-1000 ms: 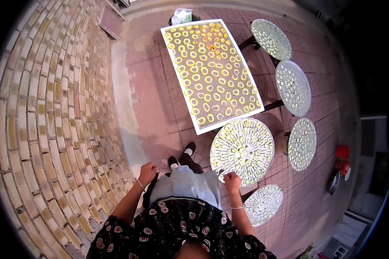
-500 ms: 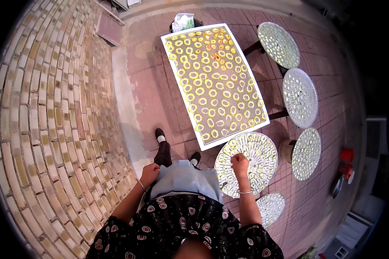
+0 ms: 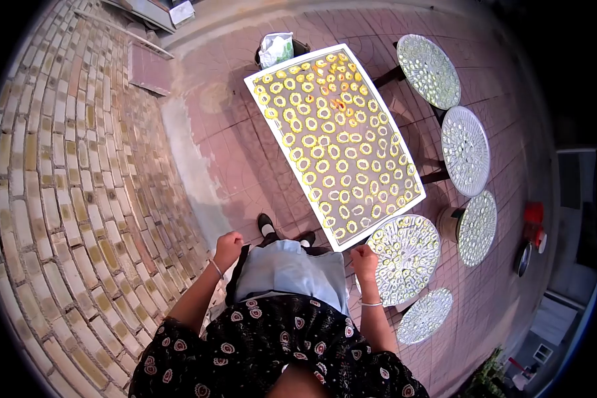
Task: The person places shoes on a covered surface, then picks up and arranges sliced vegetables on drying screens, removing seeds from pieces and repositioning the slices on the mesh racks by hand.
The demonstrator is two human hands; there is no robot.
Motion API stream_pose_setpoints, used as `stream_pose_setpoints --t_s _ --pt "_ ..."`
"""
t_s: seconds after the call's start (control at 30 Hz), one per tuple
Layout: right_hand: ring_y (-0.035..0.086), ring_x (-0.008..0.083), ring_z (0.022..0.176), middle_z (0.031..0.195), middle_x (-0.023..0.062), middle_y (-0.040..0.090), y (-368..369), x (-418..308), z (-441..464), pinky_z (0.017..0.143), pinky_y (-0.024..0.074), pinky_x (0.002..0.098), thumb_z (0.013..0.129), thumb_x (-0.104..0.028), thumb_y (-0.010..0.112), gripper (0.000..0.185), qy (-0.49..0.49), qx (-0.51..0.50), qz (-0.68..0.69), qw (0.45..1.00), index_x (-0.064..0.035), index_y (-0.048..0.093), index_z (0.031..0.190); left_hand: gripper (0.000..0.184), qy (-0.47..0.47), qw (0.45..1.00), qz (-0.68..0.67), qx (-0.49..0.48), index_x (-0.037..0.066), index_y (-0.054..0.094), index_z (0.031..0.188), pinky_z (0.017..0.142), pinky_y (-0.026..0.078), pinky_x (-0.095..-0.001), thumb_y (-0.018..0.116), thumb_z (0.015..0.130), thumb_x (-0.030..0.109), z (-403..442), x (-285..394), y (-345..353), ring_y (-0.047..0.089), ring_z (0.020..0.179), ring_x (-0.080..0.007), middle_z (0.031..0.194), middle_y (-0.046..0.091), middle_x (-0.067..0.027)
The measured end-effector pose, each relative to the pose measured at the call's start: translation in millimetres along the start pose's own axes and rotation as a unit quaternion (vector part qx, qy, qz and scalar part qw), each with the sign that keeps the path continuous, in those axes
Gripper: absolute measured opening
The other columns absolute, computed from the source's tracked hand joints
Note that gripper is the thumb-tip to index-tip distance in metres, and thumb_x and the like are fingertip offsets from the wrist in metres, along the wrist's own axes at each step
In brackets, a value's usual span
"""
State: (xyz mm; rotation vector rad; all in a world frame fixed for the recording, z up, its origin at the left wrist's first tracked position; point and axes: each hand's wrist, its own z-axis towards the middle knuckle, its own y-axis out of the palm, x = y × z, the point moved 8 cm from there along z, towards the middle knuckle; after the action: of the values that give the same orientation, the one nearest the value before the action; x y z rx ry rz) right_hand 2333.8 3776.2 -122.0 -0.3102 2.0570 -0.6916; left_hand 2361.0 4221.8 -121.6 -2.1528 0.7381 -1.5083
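My left hand (image 3: 228,247) is curled closed in the air just left of the light blue apron (image 3: 288,268), touching nothing I can see. My right hand (image 3: 364,261), also closed with nothing showing in it, is at the apron's right side, near the left rim of a round tray (image 3: 408,262) covered with pale slices. Ahead lies a large white-framed rectangular screen (image 3: 339,247). It bears rows of yellow-edged ring-shaped slices (image 3: 310,140), with smaller orange pieces (image 3: 339,105) toward its far end.
More round trays of slices stand along the right (image 3: 428,69), (image 3: 465,151), (image 3: 477,229), and another tray (image 3: 426,316) at lower right. A brick wall (image 3: 66,199) runs along the left. Beyond the screen sits a white bag (image 3: 276,50). Red containers (image 3: 533,213) are far right on the tiled floor (image 3: 225,142).
My right hand has moved from above the round tray back to the apron's side. My left hand has lifted away from the apron. The view has turned slightly, and my feet have moved.
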Motion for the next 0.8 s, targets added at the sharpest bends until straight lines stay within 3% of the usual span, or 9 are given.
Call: stream_pose_setpoints --t_s 0.07,0.23,0.33,0.43,0.53,0.67,0.8 --pt "0.054 0.0108 0.044 0.061 0.0079 0.061 -0.7 -42.1 -8.4 0.040 0.0443 0.0254 0.081 -0.008 0.058 0.011 0.094 -0.010 0.080 0.992 0.0029 0.060 0.080 0.012 0.007 1.000 0.006 -0.026 0.001 0.063 0.087 0.066 0.049 -0.0323 0.058 0.078 0.007 24.2 9.1 -2.7 0.061 0.068 -0.0228 0.075 0.064 -0.0139" --pt "0.054 0.0114 0.043 0.060 0.0071 0.060 -2.8 -33.2 3.8 0.040 0.0446 0.0246 0.081 -0.010 0.058 0.012 0.121 0.024 0.053 0.991 0.0021 0.060 0.080 0.011 -0.010 0.994 0.016 -0.108 0.001 0.061 0.082 0.065 0.049 -0.0368 0.058 0.077 0.010 76.9 41.1 20.1 0.062 0.068 -0.0292 0.075 0.063 -0.0158" --pt "0.055 0.0118 0.043 0.062 0.0084 0.062 11.0 -13.4 27.0 0.040 0.0449 0.0248 0.080 -0.009 0.057 0.011 0.161 0.030 0.113 0.980 0.0024 0.060 0.080 0.014 0.004 0.983 0.069 -0.170 0.002 0.063 0.088 0.066 0.050 -0.0324 0.059 0.079 0.011 108.5 57.0 34.0 0.062 0.069 -0.0238 0.076 0.064 -0.0136" --pt "0.057 0.0125 0.047 0.065 0.0096 0.063 21.7 -38.7 61.0 0.042 0.0466 0.0255 0.081 -0.007 0.056 0.012 0.109 0.020 0.067 0.992 0.0039 0.059 0.082 0.014 0.052 0.981 0.078 -0.172 0.002 0.063 0.088 0.066 0.050 -0.0336 0.060 0.077 0.011 136.9 70.1 28.9 0.063 0.070 -0.0257 0.078 0.065 -0.0148" --pt "0.058 0.0128 0.049 0.067 0.0095 0.063 33.0 -52.3 93.1 0.043 0.0478 0.0257 0.080 -0.007 0.057 0.012 0.138 0.002 0.128 0.982 0.0040 0.059 0.083 0.013 0.068 0.978 0.109 -0.164 0.002 0.062 0.086 0.067 0.050 -0.0357 0.060 0.076 0.011 167.5 75.4 32.1 0.063 0.072 -0.0286 0.079 0.064 -0.0154" --pt "0.058 0.0131 0.050 0.067 0.0092 0.063 30.5 -58.3 122.2 0.044 0.0488 0.0253 0.079 -0.007 0.058 0.011 0.134 0.018 0.093 0.986 0.0033 0.059 0.083 0.007 0.077 0.973 0.132 -0.175 0.002 0.058 0.075 0.070 0.047 -0.0442 0.057 0.074 0.008 200.6 75.0 33.5 0.059 0.076 -0.0346 0.078 0.061 -0.0172" --pt "0.058 0.0142 0.049 0.061 0.0088 0.062 28.8 -77.0 145.8 0.047 0.0476 0.0282 0.077 -0.006 0.061 0.007 0.192 0.056 0.164 0.966 0.0006 0.060 0.080 0.011 0.096 0.948 0.184 -0.241 0.001 0.061 0.081 0.073 0.048 -0.0411 0.057 0.074 0.008 235.5 58.1 43.5 0.060 0.078 -0.0350 0.082 0.062 -0.0183"
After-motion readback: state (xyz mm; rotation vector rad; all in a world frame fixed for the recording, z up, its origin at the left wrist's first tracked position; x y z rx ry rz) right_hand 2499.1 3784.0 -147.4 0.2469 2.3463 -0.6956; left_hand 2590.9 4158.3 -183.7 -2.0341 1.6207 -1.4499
